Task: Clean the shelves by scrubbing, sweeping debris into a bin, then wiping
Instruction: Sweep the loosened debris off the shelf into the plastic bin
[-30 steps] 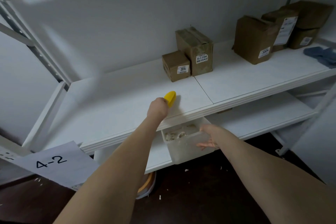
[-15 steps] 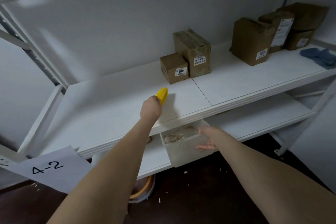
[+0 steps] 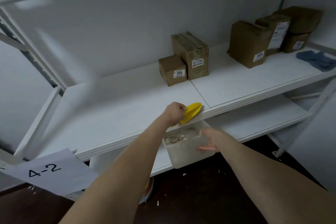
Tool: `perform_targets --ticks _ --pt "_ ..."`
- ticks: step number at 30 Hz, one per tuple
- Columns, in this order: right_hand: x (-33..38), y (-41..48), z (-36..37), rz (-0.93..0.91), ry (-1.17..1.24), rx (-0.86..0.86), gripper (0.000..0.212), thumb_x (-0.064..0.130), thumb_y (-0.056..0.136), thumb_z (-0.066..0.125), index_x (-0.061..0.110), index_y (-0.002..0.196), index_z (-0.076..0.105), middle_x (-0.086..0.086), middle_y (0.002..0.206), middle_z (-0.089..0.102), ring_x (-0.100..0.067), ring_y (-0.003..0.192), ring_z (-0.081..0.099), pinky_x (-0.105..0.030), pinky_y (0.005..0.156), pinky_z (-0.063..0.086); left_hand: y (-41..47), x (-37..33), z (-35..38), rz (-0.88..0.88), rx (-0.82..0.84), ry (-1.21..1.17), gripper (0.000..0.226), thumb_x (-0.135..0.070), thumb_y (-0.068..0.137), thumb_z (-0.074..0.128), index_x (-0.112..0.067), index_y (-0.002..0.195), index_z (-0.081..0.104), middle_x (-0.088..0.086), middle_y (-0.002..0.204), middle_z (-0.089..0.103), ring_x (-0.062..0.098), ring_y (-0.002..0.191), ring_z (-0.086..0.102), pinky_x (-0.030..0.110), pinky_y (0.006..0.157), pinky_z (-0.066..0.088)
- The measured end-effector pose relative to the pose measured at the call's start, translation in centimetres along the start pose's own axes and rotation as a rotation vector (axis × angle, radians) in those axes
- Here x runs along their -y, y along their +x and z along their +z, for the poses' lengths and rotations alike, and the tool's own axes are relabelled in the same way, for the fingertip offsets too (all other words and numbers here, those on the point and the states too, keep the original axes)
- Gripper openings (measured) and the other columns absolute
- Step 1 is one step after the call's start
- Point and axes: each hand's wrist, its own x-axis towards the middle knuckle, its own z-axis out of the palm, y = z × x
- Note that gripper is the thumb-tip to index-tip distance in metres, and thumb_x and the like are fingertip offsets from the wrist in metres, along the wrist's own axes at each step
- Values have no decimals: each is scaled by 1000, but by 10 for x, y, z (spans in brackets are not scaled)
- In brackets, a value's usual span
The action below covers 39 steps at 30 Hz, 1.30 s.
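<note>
My left hand [image 3: 175, 112] grips a yellow brush [image 3: 192, 112], whose bristles lie at the front edge of the white shelf [image 3: 116, 114]. Just below that edge my right hand [image 3: 210, 141] holds a translucent plastic bin [image 3: 183, 152] by its right side, fingers curled round the wall. Pale debris lies inside the bin. The bin sits under the brush, in front of the lower shelf [image 3: 254, 122].
Two brown boxes [image 3: 183, 60] stand at mid shelf, several more boxes [image 3: 269, 38] at the right rear. A blue cloth [image 3: 318, 59] lies at the far right. A paper sign "4-2" [image 3: 49, 169] hangs lower left. Bits of debris dot the dark floor [image 3: 190, 196].
My left hand has drawn the brush from further back on the shelf toward its front edge, over the bin. The right hand stays on the bin.
</note>
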Motion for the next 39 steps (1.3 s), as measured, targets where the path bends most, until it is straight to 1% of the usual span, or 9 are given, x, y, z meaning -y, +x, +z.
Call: perform_targets --ticks 5,11,15,19,21,29,32,35,39 --pt "2 -4 -11 50 67 -19 46 13 96 45 -3 139 35 -42 135 36 -55 116 49 -36 37 51 6 17 -9 -63 -202 10 30 -14 95 36 -2 90 64 25 100 65 41 93 62 36 73 50" --pt "-2 10 -19 49 33 -21 48 15 96 44 0 141 37 -34 140 40 -54 119 48 -26 22 38 1 -7 12 41 -45 13 28 -17 98 37 -13 78 57 16 80 57 26 63 49 24 50 40" --pt "-3 0 -34 42 26 -39 41 9 95 43 -8 133 40 -38 129 47 -53 116 51 -31 25 42 10 -15 23 26 -154 -7 30 -19 98 38 -3 95 64 22 98 66 37 92 60 34 75 46" --pt "-11 -7 -56 -28 114 -45 29 4 95 42 -7 123 44 -32 122 50 -45 95 66 -31 25 43 9 -40 40 52 -25 -7 29 -19 98 39 -7 86 62 20 85 63 34 78 58 27 67 40" --pt "-14 -10 -68 -19 161 -65 25 4 95 44 -4 118 46 -28 120 52 -48 102 61 -32 26 44 12 -59 49 92 -19 3 29 -21 99 39 -10 88 65 17 88 66 29 80 59 28 71 42" --pt "-30 -6 -150 -16 236 -171 47 5 92 49 0 138 39 -29 135 45 -47 74 60 -35 31 49 28 -132 85 99 -20 -83 30 -7 92 38 -9 82 66 22 100 69 37 88 64 39 80 52" --pt "-38 -19 -186 -39 351 -195 45 4 93 50 -1 137 39 -30 133 45 -48 90 61 -41 55 58 34 -163 105 106 -7 -110 37 -8 94 37 -22 64 53 22 100 69 39 91 65 39 82 54" --pt "-44 -30 -219 -76 393 -190 41 4 94 48 0 135 41 -28 135 45 -44 109 58 -37 61 60 39 -193 126 120 6 -159 31 -9 94 38 -1 101 68 24 101 69 40 92 64 41 85 54" --pt "-47 -29 -262 25 445 -273 51 4 95 49 3 143 34 -27 140 36 -44 81 58 -43 75 59 46 -236 152 170 42 -148 30 -11 95 37 -10 104 66 22 102 69 31 76 59 38 82 52"
